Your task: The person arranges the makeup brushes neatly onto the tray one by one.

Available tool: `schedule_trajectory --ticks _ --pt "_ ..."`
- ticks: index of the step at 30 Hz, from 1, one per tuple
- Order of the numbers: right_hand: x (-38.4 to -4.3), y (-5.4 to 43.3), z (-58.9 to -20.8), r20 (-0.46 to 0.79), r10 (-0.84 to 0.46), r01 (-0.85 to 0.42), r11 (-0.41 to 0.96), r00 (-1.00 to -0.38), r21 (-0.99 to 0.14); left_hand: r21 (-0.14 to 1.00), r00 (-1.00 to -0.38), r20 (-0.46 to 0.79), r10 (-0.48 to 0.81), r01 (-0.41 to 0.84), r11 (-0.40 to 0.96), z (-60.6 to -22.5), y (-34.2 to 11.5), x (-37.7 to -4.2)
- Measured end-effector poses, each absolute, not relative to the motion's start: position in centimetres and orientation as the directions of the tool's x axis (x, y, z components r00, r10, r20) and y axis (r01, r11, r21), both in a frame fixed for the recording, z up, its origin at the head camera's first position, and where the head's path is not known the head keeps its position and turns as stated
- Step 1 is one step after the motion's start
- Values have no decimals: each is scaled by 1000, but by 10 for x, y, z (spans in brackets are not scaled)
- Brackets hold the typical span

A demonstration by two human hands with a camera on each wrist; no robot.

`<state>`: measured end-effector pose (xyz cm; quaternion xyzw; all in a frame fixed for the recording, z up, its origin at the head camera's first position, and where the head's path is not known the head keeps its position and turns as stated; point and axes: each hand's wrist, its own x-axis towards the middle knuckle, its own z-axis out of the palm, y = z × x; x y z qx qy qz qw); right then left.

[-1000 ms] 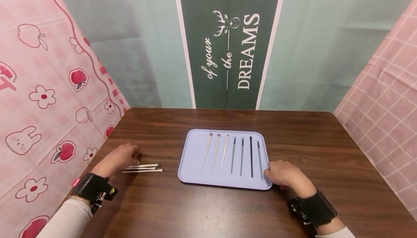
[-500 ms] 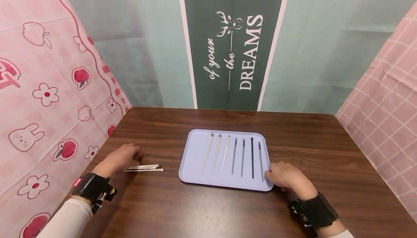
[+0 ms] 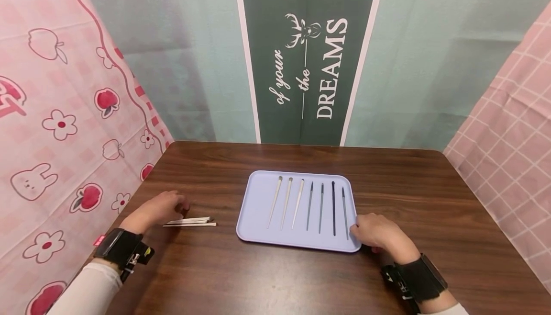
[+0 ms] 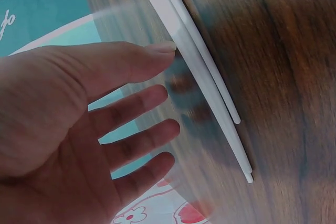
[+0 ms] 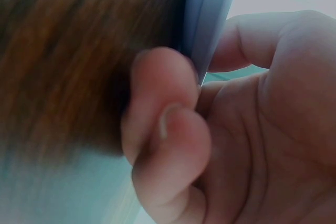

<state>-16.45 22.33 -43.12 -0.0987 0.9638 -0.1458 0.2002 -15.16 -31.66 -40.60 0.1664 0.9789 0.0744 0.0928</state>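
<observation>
My left hand (image 3: 160,208) is beside a few white-handled makeup brushes (image 3: 191,221) on the table at the left. In the left wrist view its thumb and fingers stand apart, with the thumb tip right at the brush handles (image 4: 202,80) and nothing between the fingers. At the right, my right hand (image 3: 376,231) grips the near right corner of a pale lavender tray (image 3: 254,209). The right wrist view shows the thumb over the tray rim (image 5: 210,19) and curled fingers (image 5: 163,77) below it. Several brushes lie in a row on the tray, white ones (image 3: 285,205) left and dark ones (image 3: 333,209) right.
The brown wooden table (image 3: 275,281) carries everything. Behind it hangs a green curtain (image 3: 189,66) with printed words. A pink patterned cloth (image 3: 64,162) borders the left side and a pink checked cloth (image 3: 512,128) the right.
The head view has shifted slightly. Both hands, the tray and the brushes keep nearly the same places.
</observation>
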Motion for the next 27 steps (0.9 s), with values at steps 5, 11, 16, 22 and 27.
schedule_trajectory --ticks 5,11,16,22,27 --pt "-165 223 -432 -356 -249 -134 939 -901 -318 184 -921 -155 358 330 926 -405 -316 -151" --pt "-165 223 -432 -358 -251 -137 939 -900 -314 203 -912 -142 385 354 913 -404 -315 -150" --pt "-165 223 -431 -359 -251 -135 939 -899 -317 210 -910 -150 387 353 912 -404 -314 -151" --pt "-165 223 -431 -355 -252 -136 937 -900 -321 214 -917 -155 367 332 919 -404 -310 -152" --pt "-165 223 -432 -356 -253 -136 937 -900 -322 197 -918 -162 361 328 924 -406 -309 -152"
